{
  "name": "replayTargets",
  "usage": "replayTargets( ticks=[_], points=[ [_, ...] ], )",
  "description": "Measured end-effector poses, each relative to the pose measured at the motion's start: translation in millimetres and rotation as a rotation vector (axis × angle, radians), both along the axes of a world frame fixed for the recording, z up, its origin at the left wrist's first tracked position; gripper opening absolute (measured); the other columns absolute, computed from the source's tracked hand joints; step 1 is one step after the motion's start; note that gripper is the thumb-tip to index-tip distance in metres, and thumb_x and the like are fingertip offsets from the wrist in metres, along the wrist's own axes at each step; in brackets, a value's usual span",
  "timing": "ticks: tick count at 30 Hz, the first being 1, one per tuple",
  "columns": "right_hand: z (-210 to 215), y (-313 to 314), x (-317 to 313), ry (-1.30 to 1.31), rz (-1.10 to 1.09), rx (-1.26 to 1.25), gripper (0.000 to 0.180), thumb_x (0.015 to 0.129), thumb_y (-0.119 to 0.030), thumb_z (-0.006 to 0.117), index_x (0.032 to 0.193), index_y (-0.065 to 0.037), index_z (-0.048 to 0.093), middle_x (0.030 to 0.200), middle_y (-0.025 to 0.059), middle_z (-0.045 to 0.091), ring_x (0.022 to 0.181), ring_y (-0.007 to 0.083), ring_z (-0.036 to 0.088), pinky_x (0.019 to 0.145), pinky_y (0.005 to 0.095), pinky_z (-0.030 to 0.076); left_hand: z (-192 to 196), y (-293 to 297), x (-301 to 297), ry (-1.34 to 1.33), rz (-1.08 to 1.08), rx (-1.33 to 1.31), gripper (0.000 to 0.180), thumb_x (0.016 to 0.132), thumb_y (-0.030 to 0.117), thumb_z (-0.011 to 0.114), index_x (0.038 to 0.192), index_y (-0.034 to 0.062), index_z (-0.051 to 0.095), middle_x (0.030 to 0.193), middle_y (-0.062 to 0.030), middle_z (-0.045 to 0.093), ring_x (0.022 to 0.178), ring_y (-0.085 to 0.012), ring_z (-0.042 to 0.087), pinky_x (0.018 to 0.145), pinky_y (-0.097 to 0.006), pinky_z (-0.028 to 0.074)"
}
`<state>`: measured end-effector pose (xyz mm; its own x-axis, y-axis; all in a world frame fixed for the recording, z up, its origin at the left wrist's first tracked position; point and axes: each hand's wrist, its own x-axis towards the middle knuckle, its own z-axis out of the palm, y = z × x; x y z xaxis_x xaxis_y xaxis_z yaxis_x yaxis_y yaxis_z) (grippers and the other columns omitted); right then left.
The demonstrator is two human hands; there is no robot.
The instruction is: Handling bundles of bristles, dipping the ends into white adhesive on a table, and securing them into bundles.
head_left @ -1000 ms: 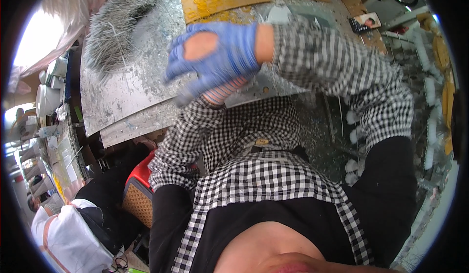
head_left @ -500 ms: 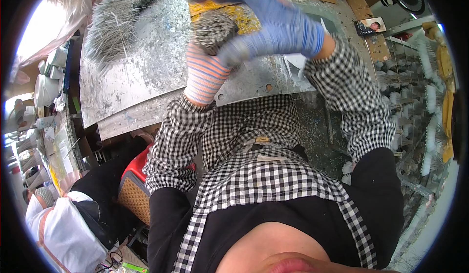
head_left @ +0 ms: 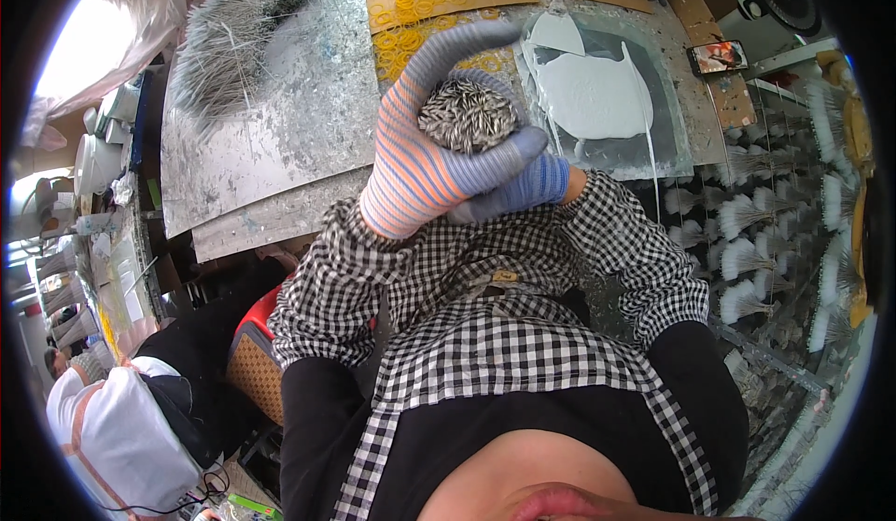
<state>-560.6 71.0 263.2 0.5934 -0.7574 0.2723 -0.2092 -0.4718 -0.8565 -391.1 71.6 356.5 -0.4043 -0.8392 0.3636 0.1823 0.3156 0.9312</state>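
A thick round bundle of grey-white bristles (head_left: 467,115) is held up over the table's near edge, its speckled ends facing me. My left hand (head_left: 415,152), in an orange-and-blue striped glove with grey fingers, curls round the bundle, the thumb across its near side. Against its underside is my right hand (head_left: 523,190) in a blue striped glove, partly covered by the left hand, so most of its fingers are hidden. Yellow rubber bands (head_left: 401,13) lie on cardboard beyond my hands. To their right, white paste (head_left: 597,97) is spread on a glass sheet (head_left: 667,134).
A putty knife (head_left: 557,27) lies at the paste's far edge. Loose grey bristles (head_left: 229,45) are heaped at the table's far left. A phone (head_left: 717,57) stands at the right, above a rack of bristle bunches (head_left: 751,250). Another person (head_left: 131,418) sits at lower left.
My right hand has come down from above the bundle to beneath it. The left hand and bundle have shifted right and turned, bringing the bristle ends into view.
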Motion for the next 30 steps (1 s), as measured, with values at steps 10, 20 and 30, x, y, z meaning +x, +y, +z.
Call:
replayTargets(
  ticks=[10, 20, 30],
  points=[
    [-52.7, -0.5, 38.4, -0.052, -0.589, 0.194, 0.059, 0.079, -0.026, 0.080, 0.127, -0.004, 0.055, 0.109, 0.0093, 0.068, 0.101, 0.0242, 0.066, 0.089, 0.0375, 0.053, -39.8, -22.4, -31.0, 0.125, 0.200, 0.087, 0.045, 0.074, 0.002, 0.085, 0.110, 0.0067, 0.059, 0.101, -0.0029, 0.065, 0.092, -0.0098, 0.063, 0.083, -0.028, 0.055],
    [-66.9, -3.5, 35.2, -0.231, -0.583, -0.036, 0.067, 0.078, -0.019, 0.082, 0.133, -0.002, 0.049, 0.123, 0.0104, 0.062, 0.110, 0.0200, 0.062, 0.092, 0.0343, 0.053, -57.7, -27.4, -34.5, 0.183, 0.151, -0.077, 0.045, 0.077, 0.000, 0.081, 0.114, 0.0062, 0.057, 0.106, -0.0037, 0.064, 0.097, -0.0114, 0.062, 0.087, -0.028, 0.054],
    [-67.0, -35.1, 6.8, 0.354, -0.511, -0.507, 0.062, 0.089, -0.033, 0.070, 0.139, -0.006, 0.045, 0.132, 0.0136, 0.058, 0.118, 0.0289, 0.058, 0.107, 0.0399, 0.045, -39.9, -46.4, -28.3, 0.008, 0.047, -0.330, 0.062, 0.075, 0.011, 0.084, 0.131, 0.0101, 0.057, 0.121, -0.0053, 0.065, 0.108, -0.0164, 0.063, 0.097, -0.034, 0.053]
  ],
)
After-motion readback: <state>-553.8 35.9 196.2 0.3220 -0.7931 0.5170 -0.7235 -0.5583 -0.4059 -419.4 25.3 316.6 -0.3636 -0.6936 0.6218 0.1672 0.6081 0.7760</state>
